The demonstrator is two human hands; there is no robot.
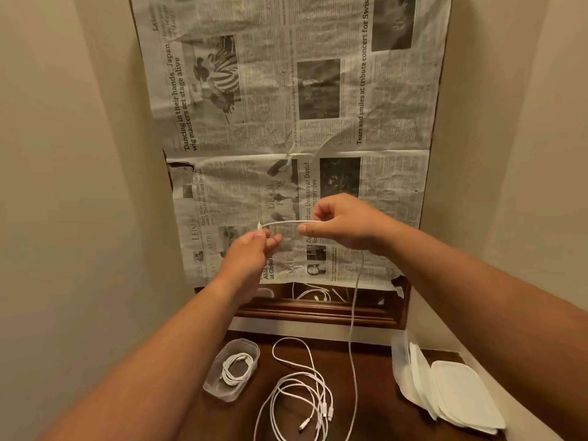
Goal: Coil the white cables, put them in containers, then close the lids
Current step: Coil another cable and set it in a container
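stretching level between both raised hands, a white cable runs left to right in front of the newspaper. the left hand pinches its plug end; the right hand is closed round it, and the rest hangs straight down to the loose cables on the brown table. a clear container already holds one coiled cable; lids are stacked at right.

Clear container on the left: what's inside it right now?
The clear container holds one coiled white cable, with no lid on it. Whether anything lies beneath the coil cannot be seen.
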